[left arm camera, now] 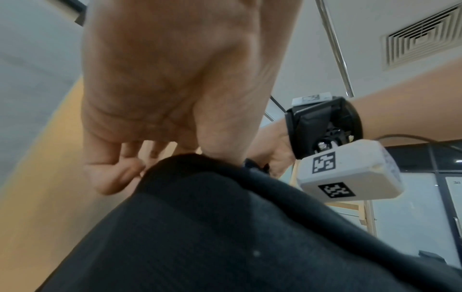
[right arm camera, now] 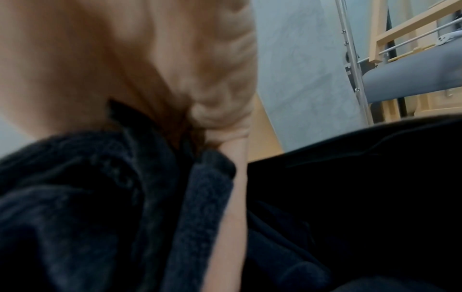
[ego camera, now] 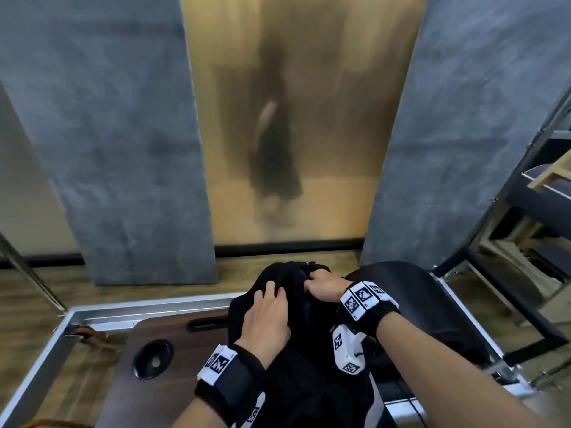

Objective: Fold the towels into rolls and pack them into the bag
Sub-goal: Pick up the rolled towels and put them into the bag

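Observation:
A black bag [ego camera: 309, 341] stands on the table in front of me, its opening at the top. My left hand [ego camera: 265, 310] holds its left upper side, fingers spread over the outside; in the left wrist view the thumb presses the black fabric [left arm camera: 225, 237] while the fingers bend over its top edge. My right hand [ego camera: 324, 288] is fisted at the bag's mouth. The right wrist view shows that hand [right arm camera: 125, 59] gripping a dark fluffy towel [right arm camera: 87, 197] beside the smooth bag wall [right arm camera: 350, 197]. How far the towel sits inside the bag is hidden.
The bag rests on a dark wood tabletop [ego camera: 173, 335] with a round cable hole [ego camera: 153, 359], inside a metal frame [ego camera: 139, 307]. A black padded seat [ego camera: 417, 291] lies right of the bag. Grey panels [ego camera: 123, 149] stand behind, and a metal rack [ego camera: 540, 186] at far right.

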Action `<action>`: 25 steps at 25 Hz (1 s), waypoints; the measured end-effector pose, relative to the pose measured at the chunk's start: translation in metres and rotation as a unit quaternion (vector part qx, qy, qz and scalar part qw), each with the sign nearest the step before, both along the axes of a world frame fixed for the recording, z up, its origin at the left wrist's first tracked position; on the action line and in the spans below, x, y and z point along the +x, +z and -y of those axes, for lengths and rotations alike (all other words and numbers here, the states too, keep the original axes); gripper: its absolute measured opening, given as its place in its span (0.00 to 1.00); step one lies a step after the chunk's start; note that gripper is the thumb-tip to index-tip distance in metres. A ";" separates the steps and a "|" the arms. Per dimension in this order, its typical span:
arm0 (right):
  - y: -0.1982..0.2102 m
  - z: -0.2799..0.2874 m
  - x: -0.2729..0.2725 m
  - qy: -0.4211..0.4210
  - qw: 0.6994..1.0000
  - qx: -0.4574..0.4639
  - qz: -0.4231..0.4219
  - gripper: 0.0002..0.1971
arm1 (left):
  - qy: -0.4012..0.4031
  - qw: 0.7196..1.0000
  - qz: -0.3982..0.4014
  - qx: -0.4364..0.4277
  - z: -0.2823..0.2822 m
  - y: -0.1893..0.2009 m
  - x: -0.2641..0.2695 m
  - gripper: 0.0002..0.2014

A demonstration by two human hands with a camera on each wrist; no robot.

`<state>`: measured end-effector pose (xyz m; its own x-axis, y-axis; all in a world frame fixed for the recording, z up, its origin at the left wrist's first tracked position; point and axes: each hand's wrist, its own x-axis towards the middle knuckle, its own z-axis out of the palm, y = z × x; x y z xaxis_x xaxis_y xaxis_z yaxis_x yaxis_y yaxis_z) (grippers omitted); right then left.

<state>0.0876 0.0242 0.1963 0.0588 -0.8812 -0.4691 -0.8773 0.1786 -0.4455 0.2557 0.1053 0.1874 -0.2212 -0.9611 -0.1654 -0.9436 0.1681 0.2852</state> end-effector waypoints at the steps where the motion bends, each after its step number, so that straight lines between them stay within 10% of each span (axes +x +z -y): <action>1: 0.000 0.002 0.003 -0.002 1.000 -0.026 -0.006 0.19 | -0.002 1.000 -0.013 -0.006 -0.001 0.000 0.002 0.33; 13: -0.018 -0.013 0.027 0.069 0.980 0.014 -0.187 0.46 | 0.036 0.996 -0.042 -0.064 -0.025 -0.001 0.000 0.32; 18: 0.022 -0.028 -0.019 0.028 0.964 -0.161 -0.208 0.23 | 0.066 0.995 0.009 -0.075 -0.026 0.007 -0.001 0.19; 22: 0.022 -0.064 -0.043 0.037 0.954 -0.013 -0.297 0.26 | 0.053 0.995 0.022 -0.077 -0.023 0.009 0.002 0.13; 25: 0.016 -0.078 -0.049 0.016 0.977 0.011 -0.211 0.13 | 0.049 0.997 0.007 -0.062 -0.018 0.013 0.009 0.19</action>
